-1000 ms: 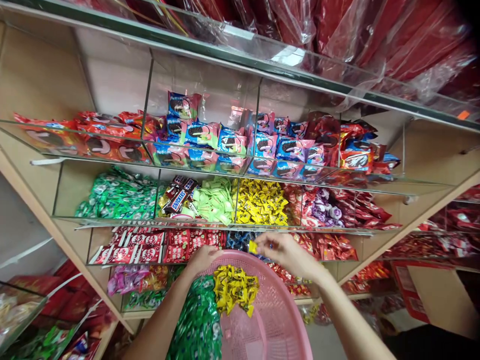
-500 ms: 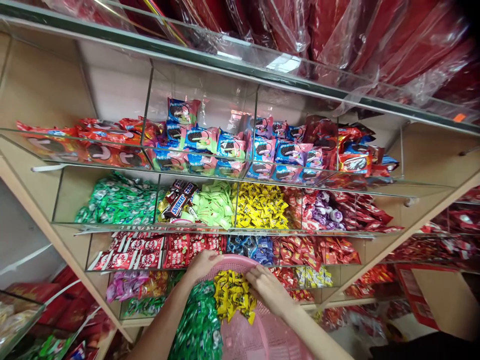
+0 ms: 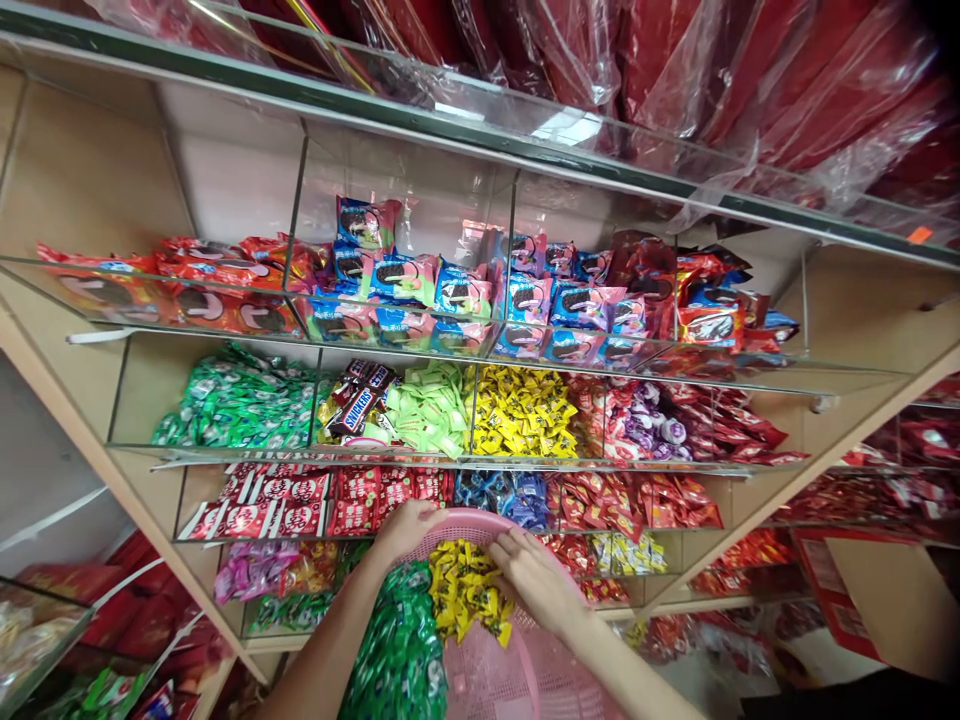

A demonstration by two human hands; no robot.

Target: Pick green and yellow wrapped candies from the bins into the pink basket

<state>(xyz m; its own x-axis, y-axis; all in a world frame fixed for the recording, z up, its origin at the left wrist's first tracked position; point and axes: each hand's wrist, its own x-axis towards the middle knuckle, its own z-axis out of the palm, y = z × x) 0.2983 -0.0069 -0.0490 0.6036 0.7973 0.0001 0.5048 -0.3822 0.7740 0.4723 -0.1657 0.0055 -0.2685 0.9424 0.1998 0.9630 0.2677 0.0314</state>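
My left hand [image 3: 411, 530] is closed on the far rim of a pink mesh basket [image 3: 480, 522]. The basket hangs tilted below the shelf fronts. Inside it, a heap of green-wrapped candies [image 3: 401, 640] fills the left part, and a smaller pile of yellow-wrapped candies [image 3: 461, 590] lies at the back. Over the right side of the basket, my right hand [image 3: 536, 580] has its fingers curled against the yellow candies. Its fingertips are partly hidden among the wrappers. Pink mesh shows bare toward the basket's lower right.
Glass-fronted shelves [image 3: 465, 465] rise ahead, divided into bins. They hold yellow candies [image 3: 521, 412], green candies [image 3: 240, 400], Snickers bars [image 3: 360, 405] and blue cookie packs [image 3: 401, 280]. Plastic-wrapped red goods [image 3: 675, 80] lie on top. An open cardboard box [image 3: 892, 600] stands lower right.
My right hand has shifted slightly over the yellow candies, its fingers moving a little. My left hand and the basket stay nearly where they were.
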